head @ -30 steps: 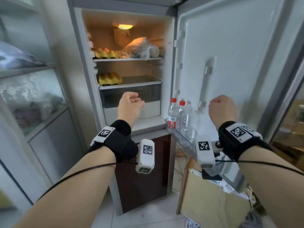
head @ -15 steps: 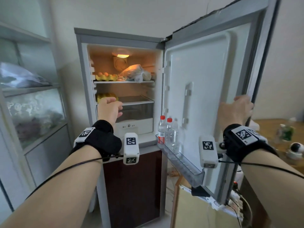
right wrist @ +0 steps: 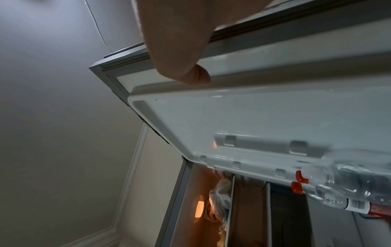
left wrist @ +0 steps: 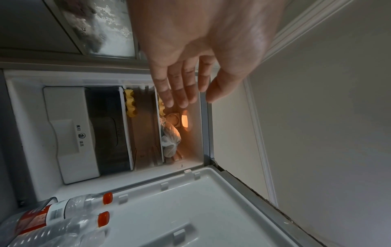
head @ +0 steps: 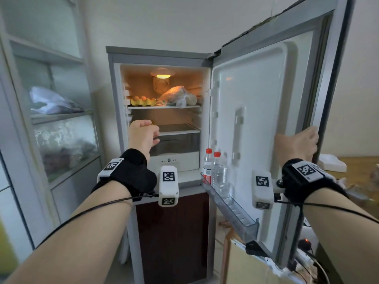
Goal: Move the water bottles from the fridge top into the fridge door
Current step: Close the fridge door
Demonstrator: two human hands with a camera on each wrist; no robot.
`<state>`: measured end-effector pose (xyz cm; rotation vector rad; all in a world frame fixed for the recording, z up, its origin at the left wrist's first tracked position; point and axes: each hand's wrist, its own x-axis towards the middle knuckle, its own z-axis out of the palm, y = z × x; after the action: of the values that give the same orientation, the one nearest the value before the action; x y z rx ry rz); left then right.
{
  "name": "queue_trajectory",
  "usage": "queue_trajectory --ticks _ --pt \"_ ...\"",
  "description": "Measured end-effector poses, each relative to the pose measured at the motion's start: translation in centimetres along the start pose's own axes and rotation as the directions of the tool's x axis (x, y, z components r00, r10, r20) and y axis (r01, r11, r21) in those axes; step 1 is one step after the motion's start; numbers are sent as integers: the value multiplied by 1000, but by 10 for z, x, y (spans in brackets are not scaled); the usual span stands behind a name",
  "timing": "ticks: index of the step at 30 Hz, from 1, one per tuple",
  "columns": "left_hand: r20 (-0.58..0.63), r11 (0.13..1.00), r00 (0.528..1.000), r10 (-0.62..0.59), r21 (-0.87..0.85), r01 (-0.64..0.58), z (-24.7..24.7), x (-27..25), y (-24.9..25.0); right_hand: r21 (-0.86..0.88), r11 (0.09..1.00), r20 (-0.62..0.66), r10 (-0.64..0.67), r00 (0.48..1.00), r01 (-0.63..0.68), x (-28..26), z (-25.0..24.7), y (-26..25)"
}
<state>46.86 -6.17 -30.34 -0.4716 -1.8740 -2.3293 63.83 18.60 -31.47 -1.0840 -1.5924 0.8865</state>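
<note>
A: Where do the water bottles (head: pixel 215 171) stand, taking the fridge door (head: pixel 256 119) as the mark?

B: Upright in the door's lower shelf (head: pixel 231 203), hinge end; two red caps count plainly, a third clear one looks likely. None shows on the fridge top (head: pixel 160 51).

A: And the hands?

B: The right hand (head: pixel 297 146) grips the door's outer edge, thumb on the inner rim. The left hand (head: pixel 143 136) hangs before the open compartment, fingers straight and together, holding nothing, nearer the bottles, which lie below and to its right

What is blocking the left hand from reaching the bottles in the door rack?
Nothing visible. The left hand hangs open before the shelves, and the bottles stand uncovered in the door rack, right of it.
</note>
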Motion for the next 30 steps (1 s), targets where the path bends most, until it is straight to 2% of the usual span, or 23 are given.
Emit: queue_trajectory --ticks 4,9,11,14,17,21,23,26,30 --pt "-3 1000 1000 -9 2 9 3 -2 -4 52 998 -27 28 999 -27 -7 2 -5" --pt "11 999 1000 -16 -28 16 18 -7 -7 112 993 -26 -23 999 25 -28 1 -6" --pt "27 999 1000 -12 -29 13 25 -11 -6 183 982 1 -51 999 50 -37 1 -8" --pt "44 1000 999 -8 -26 10 31 -16 -5 295 955 100 -44 994 13 -50 6 -16" --pt "39 1000 999 1 -24 0 27 -21 -3 335 942 172 -79 982 17 -60 16 -26" --pt "35 1000 999 9 -17 -8 11 -26 -2 356 931 191 -157 969 81 -71 39 -37" --pt "21 1000 1000 11 -8 -11 3 -27 -3 376 923 235 -186 954 87 -82 49 -44" --pt "13 1000 1000 8 -6 -8 -7 -27 -2 432 898 345 -251 905 84 -102 66 -53" --pt "-1 1000 1000 26 5 -26 -14 -25 5 545 838 483 -298 823 -16 -118 91 -61"
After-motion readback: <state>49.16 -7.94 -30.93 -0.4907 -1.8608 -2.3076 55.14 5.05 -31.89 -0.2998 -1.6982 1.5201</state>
